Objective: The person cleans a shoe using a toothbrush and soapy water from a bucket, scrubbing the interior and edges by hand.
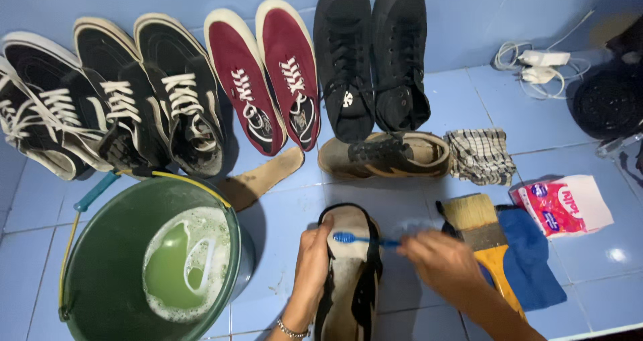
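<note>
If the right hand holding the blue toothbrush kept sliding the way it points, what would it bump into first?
The right hand points left across the upturned shoe, so it would probably first meet the left hand gripping the shoe's edge.

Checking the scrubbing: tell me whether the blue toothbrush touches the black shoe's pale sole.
Touching: head view shows the blue toothbrush bristles pressed on the pale sole.

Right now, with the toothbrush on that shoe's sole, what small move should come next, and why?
Probably draw the blue toothbrush down the pale sole of the shoe: the right hand has its bristles at the toe end, the left hand steadies the edge, and the sole below looks grimy.
</note>
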